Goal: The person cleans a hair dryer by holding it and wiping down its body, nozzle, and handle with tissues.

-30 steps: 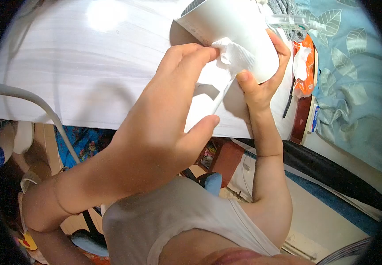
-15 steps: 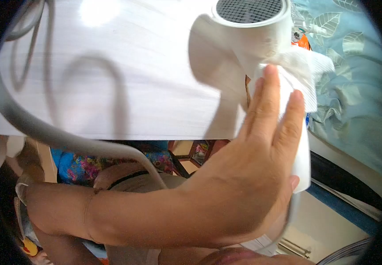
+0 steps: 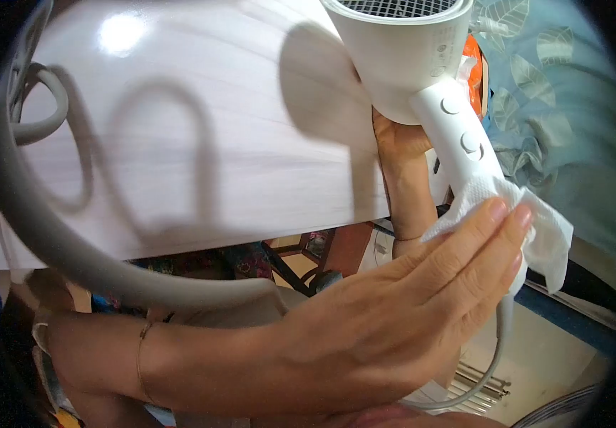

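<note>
A white hair dryer (image 3: pixel 408 68) is held up at the upper right, its mesh grille facing up and its handle slanting down to the right. Two round buttons show on the handle. My left hand (image 3: pixel 458 271) crosses from the lower left, fingers closed on a white tissue (image 3: pixel 554 235) pressed around the handle's lower part. Behind the barrel, my right hand (image 3: pixel 399 139) supports the dryer from below; most of its fingers are hidden by the dryer. A grey cord (image 3: pixel 497 364) runs down from the handle's end.
A white tabletop (image 3: pixel 251 178) fills the upper left, with shadows on it. One thick grey bendable tube (image 3: pixel 108 274) curves along the left side. Blue leaf-patterned fabric (image 3: pixel 550 107) lies at the right, with an orange item (image 3: pixel 473 71) beside the dryer.
My left hand and the tissue have slid down the handle, from near the barrel to its lower part. The buttons and my right hand have come into sight. The dryer has shifted and tilted.
</note>
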Available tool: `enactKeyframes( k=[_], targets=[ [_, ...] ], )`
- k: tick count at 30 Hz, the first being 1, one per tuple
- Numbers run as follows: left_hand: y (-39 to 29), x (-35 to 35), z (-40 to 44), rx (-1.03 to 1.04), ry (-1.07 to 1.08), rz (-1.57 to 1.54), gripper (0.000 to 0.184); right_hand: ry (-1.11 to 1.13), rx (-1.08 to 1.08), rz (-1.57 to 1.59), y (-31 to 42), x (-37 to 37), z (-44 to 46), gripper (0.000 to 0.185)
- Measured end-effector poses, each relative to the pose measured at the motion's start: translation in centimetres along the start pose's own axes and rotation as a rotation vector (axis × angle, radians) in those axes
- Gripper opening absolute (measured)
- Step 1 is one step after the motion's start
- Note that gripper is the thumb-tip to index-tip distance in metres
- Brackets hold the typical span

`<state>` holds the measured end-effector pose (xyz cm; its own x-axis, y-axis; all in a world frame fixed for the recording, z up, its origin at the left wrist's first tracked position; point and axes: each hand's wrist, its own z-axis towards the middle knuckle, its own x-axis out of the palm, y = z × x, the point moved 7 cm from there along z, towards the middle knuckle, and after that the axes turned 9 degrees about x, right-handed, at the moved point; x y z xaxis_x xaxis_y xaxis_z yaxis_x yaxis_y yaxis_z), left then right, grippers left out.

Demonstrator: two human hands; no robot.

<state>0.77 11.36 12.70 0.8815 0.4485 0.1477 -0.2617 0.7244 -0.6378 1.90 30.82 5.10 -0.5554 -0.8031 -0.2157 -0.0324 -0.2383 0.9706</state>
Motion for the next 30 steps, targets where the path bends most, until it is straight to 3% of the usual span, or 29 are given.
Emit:
enactKeyframes(
  k=[2, 6, 8, 11, 14, 20, 23, 26, 30],
  targets=[
    [-0.3, -0.3, -0.4, 0.025, -0.069, -0.037, 0.04, 0.001, -0.007, 0.017, -0.1, -0.2, 0.1, 0.077],
    [0.5, -0.6, -0.2, 0.039, 0.17, 0.047, 0.043, -0.003, -0.006, 0.036, 0.2, 0.1, -0.1, 0.077],
    [1.5, -0.8, -0.1, -0.017, 0.185, 0.164, 0.047, 0.008, -0.007, 0.053, -0.1, 0.3, -0.1, 0.077],
    [2.9, -2.1, -0.6, -0.167, 0.202, 0.234, 0.066, 0.019, -0.012, 0.073, -0.1, 0.9, -0.6, 0.077],
    [4.5, -2.7, -1.0, -0.186, 0.09, 0.218, 0.085, 0.028, -0.012, 0.102, -0.2, 1.0, -0.6, 0.076],
    [2.3, -1.0, -1.7, -0.203, 0.169, 0.167, 0.072, 0.036, -0.012, 0.14, -0.5, 1.0, -1.2, 0.076],
    [0.4, 0.9, -2.9, -0.074, 0.238, 0.126, 0.053, 0.043, -0.011, 0.145, -0.8, 0.9, -0.7, 0.076],
    [-0.4, 2.4, -4.5, -0.068, 0.339, -0.01, 0.05, 0.102, -0.005, 0.123, -0.2, 0.6, -0.6, 0.068],
    [1.3, 3.2, -5.3, -0.03, 0.445, 0.326, 0.048, 0.126, -0.102, 0.089, 0.1, 0.5, 0.3, 0.052]
  ],
)
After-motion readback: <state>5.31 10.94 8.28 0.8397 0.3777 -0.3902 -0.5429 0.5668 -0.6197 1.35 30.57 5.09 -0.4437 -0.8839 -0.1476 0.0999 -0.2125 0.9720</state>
